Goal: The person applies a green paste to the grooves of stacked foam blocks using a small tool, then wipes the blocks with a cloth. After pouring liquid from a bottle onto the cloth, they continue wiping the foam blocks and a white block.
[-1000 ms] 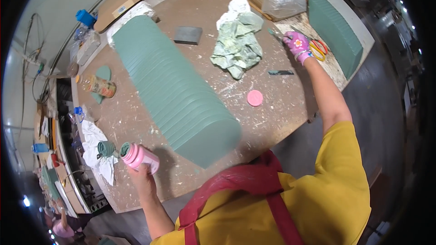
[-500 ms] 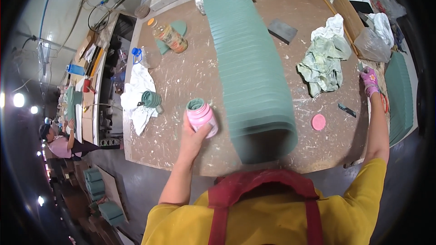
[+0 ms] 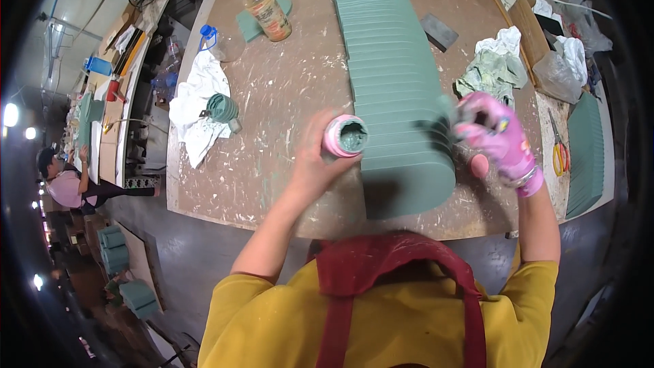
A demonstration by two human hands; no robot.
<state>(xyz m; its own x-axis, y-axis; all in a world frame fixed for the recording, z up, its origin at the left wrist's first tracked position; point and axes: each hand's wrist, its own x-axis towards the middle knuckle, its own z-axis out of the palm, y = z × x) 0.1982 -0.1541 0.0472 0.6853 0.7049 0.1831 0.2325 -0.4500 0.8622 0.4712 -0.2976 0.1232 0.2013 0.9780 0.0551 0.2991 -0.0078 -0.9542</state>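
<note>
Grasping jar (image 3: 334, 138) with left hand (image 3: 315, 163); poising right hand (image 3: 503, 138) at jar's three o'clock, near stack (image 3: 395, 82); cannot tell its blurred grip.

Your gloved right hand (image 3: 501, 140) is bright pink with blurred patches of yellow and orange, while your shirt (image 3: 266, 320) is mustard yellow and your apron (image 3: 368, 262) dark red. You have a pink jar (image 3: 332, 139) with dull green paste (image 3: 353, 139) showing, and a salmon-pink lid (image 3: 479, 166). Your stack (image 3: 388, 54) is sage green, striped crosswise by fine pale lines; your brown worktop (image 3: 300, 75) is flecked white and smeared faintly green. One cloth (image 3: 496, 71) you see is white mottled with pale green, another (image 3: 197, 109) white. Your block (image 3: 439, 32) is dark grey, and your scissors (image 3: 561, 158) have yellow and red handles.
</note>
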